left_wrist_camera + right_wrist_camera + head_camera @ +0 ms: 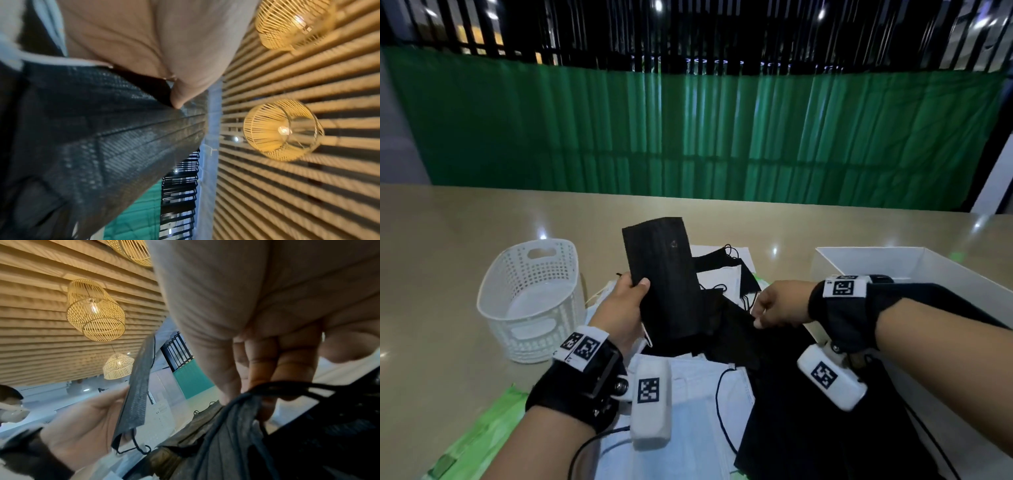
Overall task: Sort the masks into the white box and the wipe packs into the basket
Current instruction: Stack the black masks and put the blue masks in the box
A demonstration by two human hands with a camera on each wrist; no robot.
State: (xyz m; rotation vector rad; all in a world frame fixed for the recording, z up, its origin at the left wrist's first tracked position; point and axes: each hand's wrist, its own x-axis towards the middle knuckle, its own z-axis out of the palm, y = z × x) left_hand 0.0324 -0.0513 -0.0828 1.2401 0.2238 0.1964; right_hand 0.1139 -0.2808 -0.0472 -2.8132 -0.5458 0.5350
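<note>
My left hand (628, 301) grips a black pleated mask (664, 274) by its edge and holds it upright above the pile; the same black mask (115, 146) fills the left wrist view under my thumb, and in the right wrist view it (137, 394) stands edge-on. My right hand (770, 306) pinches another black mask (736, 335) that lies on the pile; its cloth and ear loop (287, 387) bunch under my curled fingers (265, 366). White masks (695, 411) lie underneath. The white basket (530, 298) stands at the left. The white box (866, 260) stands at the right.
A green wipe pack (482, 435) lies at the table's near left edge. More black and white masks (729, 270) lie behind the held one. The beige tabletop (448, 240) stretches to a green curtain (688, 137).
</note>
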